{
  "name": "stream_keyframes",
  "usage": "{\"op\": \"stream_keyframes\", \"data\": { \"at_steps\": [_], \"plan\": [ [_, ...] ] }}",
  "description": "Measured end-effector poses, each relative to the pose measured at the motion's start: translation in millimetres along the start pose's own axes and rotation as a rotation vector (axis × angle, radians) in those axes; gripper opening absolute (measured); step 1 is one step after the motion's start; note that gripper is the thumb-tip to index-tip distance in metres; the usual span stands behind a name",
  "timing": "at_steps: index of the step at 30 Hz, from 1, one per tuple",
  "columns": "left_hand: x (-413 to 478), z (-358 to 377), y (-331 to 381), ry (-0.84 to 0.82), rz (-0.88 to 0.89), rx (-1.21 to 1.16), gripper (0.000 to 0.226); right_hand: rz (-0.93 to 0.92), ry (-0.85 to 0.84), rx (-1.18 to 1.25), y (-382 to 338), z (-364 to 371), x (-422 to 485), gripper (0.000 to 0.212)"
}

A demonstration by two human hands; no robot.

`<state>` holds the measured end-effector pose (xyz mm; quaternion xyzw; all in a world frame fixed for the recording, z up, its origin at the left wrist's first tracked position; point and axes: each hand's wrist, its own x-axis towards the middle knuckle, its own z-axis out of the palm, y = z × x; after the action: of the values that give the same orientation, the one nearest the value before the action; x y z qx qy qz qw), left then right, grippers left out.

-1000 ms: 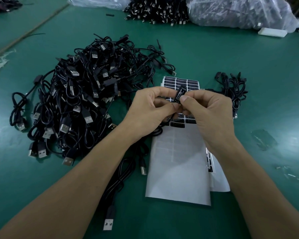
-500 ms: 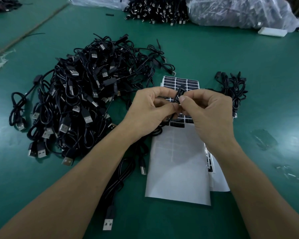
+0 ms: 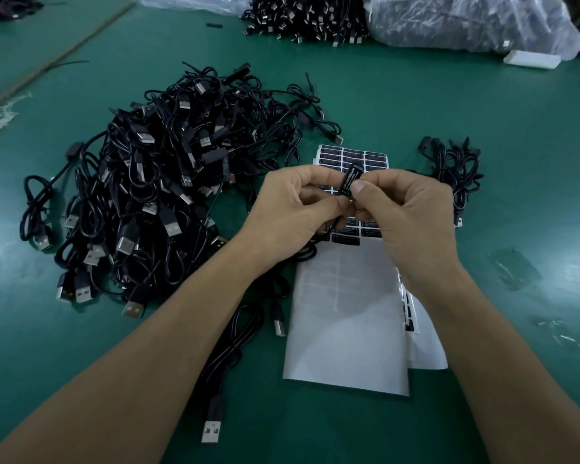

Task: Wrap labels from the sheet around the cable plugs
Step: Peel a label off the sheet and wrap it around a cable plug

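**Labelled plug, held over the sheet.** The plug (image 3: 356, 169) stands tilted, raised above the label sheet (image 3: 335, 152) between the two hands. A black label (image 3: 348, 182) with white print is already wound round it, print facing the camera. The left hand (image 3: 292, 212) pinches the lower end of the plug between thumb and forefinger. The right hand (image 3: 412, 222) pinches the labelled side, its thumb tip against the print.

Compared with a second ago, hands and plug sit almost unchanged; only the right thumb has crept slightly up the label. This suggests the label is being pressed down and smoothed, so this plug looks nearly finished.

The cable (image 3: 235, 336) trails down from the left hand towards the viewer. A heap of cables (image 3: 154, 195), presumably unlabelled, lies left of the sheet. A small bundle (image 3: 456, 169), probably finished, lies on the table (image 3: 482, 112) to the right.
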<state>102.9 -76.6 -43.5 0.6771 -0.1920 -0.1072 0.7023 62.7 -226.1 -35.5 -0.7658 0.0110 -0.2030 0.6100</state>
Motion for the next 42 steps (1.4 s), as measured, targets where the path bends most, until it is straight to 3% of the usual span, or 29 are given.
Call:
{"op": "stream_keyframes", "data": {
  "at_steps": [13,42],
  "plan": [
    [-1.7,0.4,2.2,0.020,-0.016,-0.002,0.021,0.035,-0.051,0.081,-0.5,-0.1,-0.4,0.023],
    [-1.8,0.5,3.0,0.008,-0.044,-0.009,0.019,0.027,0.105,-0.023,1.8,7.2,-4.8,0.014]
  ]
}}
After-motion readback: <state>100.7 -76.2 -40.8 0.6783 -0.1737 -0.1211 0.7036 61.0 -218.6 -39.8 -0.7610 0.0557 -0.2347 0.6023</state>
